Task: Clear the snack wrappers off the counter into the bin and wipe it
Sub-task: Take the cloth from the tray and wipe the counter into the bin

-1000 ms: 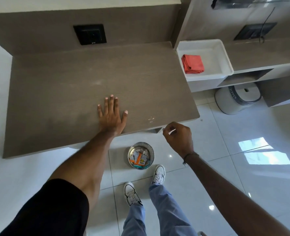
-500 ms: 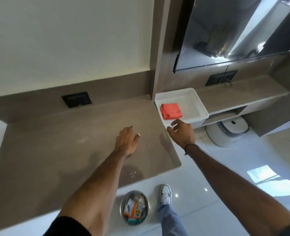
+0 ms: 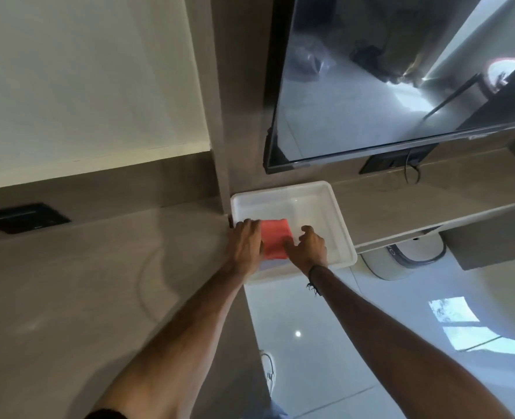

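A folded red cloth (image 3: 275,238) lies in a white tray (image 3: 334,213) to the right of the brown counter (image 3: 99,282). My left hand (image 3: 245,246) lies over the cloth's left edge, back up, with its fingertips hidden. My right hand (image 3: 309,247) is at the cloth's right edge, fingers curled and thumb on the fabric. The cloth still rests flat on the tray's floor. No wrappers show on the counter. The bin is out of view.
A dark wall screen (image 3: 401,71) hangs above a lower shelf (image 3: 431,201) with a socket and cable (image 3: 401,163). A black socket plate (image 3: 23,217) sits at the counter's back. A white round appliance (image 3: 401,261) stands on the glossy floor; my shoe (image 3: 269,370) is below.
The view has swung up and right, so the floor bin has left the frame. Both hands moved from the counter's edge into the white tray and onto the red cloth.
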A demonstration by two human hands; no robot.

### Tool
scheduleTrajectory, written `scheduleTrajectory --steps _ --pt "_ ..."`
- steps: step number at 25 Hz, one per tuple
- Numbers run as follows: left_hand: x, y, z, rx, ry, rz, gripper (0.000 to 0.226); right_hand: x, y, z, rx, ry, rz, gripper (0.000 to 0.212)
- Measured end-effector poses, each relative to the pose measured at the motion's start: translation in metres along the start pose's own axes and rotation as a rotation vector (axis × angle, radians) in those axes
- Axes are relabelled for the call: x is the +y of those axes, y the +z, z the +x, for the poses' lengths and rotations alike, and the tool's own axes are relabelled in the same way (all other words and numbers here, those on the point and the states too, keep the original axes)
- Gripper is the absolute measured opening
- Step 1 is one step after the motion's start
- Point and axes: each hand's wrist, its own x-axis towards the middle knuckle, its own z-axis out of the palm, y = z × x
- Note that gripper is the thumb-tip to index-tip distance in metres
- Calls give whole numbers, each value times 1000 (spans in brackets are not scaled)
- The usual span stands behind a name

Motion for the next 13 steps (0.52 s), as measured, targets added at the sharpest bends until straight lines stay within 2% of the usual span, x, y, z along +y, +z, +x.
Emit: scheduleTrajectory --steps 2,4,6,7,9,11,13 --pt "9 4 28 -63 23 132 46 3 3 25 -92 51 11 58" --pt "13 7 46 -167 24 229 47 4 8 37 -157 72 14 41" --pt "14 10 54 -228 -12 225 47 7 12 43 -192 85 31 17" --pt "14 11 55 -243 -24 202 46 6 11 43 -211 110 70 19" --pt "13 3 51 -290 -44 56 42 1 -1 38 -246 200 238 27" --pt "8 -13 38 -335 -135 -280 40 -8 -16 30 -212 309 454 19" --pt "-3 -34 12 -281 -257 -646 35 -20 -25 13 -212 340 599 14"
